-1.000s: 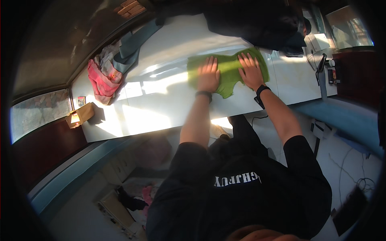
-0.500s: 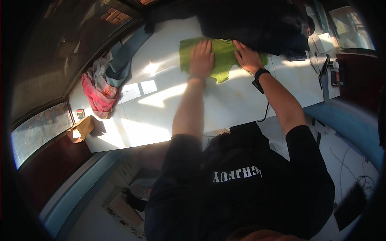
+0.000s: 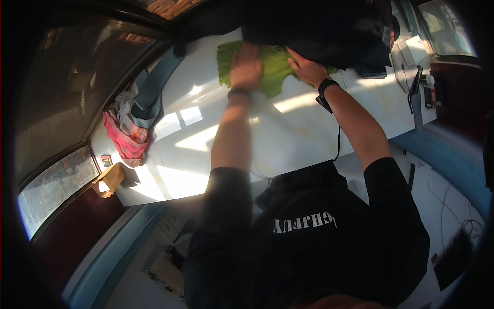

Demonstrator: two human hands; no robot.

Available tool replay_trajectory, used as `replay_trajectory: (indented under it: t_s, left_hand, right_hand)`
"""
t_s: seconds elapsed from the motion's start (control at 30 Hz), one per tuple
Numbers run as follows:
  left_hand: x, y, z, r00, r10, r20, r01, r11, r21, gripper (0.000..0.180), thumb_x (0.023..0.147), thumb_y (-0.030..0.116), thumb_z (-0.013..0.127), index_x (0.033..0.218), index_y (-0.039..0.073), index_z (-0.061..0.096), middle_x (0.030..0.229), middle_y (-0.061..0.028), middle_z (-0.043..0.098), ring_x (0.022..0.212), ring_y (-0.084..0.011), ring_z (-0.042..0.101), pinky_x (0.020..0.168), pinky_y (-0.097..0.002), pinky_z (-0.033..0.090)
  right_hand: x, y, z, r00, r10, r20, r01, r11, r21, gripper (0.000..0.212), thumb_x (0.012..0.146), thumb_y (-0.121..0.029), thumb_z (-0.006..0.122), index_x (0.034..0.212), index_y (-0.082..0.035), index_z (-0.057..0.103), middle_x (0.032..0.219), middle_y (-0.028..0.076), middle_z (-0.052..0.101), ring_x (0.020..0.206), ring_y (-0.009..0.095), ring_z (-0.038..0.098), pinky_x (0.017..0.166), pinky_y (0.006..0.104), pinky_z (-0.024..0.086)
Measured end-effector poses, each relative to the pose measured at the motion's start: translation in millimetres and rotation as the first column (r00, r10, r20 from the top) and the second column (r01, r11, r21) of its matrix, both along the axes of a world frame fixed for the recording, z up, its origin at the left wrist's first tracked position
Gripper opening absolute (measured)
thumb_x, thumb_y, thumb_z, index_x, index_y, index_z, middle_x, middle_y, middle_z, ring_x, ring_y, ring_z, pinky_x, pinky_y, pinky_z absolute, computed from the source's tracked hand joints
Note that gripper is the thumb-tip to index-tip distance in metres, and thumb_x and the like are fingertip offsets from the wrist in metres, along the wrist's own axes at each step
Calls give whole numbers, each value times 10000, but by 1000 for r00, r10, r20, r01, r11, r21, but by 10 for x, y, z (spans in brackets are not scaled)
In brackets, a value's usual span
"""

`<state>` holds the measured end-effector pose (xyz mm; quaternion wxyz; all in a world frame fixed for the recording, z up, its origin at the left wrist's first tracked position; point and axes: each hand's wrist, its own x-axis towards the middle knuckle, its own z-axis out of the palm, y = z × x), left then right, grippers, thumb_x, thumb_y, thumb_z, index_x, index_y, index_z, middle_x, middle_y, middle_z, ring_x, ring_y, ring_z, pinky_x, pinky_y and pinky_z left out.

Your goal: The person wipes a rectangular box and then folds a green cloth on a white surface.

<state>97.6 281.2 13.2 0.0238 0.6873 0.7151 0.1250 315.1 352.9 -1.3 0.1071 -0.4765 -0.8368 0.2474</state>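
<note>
Both open, gripping nothing: left hand (image 3: 246, 68), right hand (image 3: 309, 70) | green cloth (image 3: 272, 82) near tabletop's (image 3: 293, 134) far edge | mostly spread, outline still ragged

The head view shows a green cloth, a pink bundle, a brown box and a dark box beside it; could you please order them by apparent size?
1. Green cloth, partly covered by the left hand and right hand
2. Pink bundle
3. Brown box
4. Dark box
</note>
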Motion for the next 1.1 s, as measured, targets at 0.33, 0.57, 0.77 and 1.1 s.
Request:
replay_trajectory:
  t_s: [0.33, 0.57, 0.77, 1.1]
  left_hand:
    - [-73, 51, -24, 1000, -27, -10, 28, 994, 106, 504, 963, 305, 352, 1426, 108, 346, 1474, -77, 351, 1378, -233, 287, 1128, -444, 198]
    - [51, -362, -167, 984, 122, -128, -112, 991, 77, 562, 952, 316, 361, 1451, 72, 275, 1501, -79, 303, 1392, -216, 261, 1133, -445, 201]
    - [436, -1074, -105, 997, 59, -42, -61, 997, -42, 563, 965, 321, 332, 1461, 66, 252, 1532, -102, 225, 1416, -250, 195, 1143, -450, 142]
    - [976, -1900, -129, 999, 23, -33, -22, 1000, 8, 561, 964, 292, 384, 1455, 53, 255, 1524, -111, 234, 1418, -250, 190, 1143, -461, 142]
  right_hand:
    - [-140, 27, 64, 996, 24, -84, 4, 947, 322, 423, 930, -366, 486, 1329, -228, 500, 792, 57, 680, 659, 219, 654, 651, 348, 550]
    - [-154, -289, 239, 994, 107, 37, -113, 942, 317, 450, 957, -340, 407, 1370, -167, 449, 1260, 92, 569, 1109, 248, 563, 937, 374, 461]
    - [205, -793, 106, 997, 53, -63, -28, 937, 348, 460, 900, -218, 459, 1331, -59, 481, 1415, 146, 421, 1319, 306, 376, 1082, 413, 331]
    - [800, -1741, 106, 997, 16, 78, -36, 963, 269, 509, 963, -287, 421, 1437, -129, 326, 1488, 87, 299, 1397, 288, 218, 1148, 471, 161]
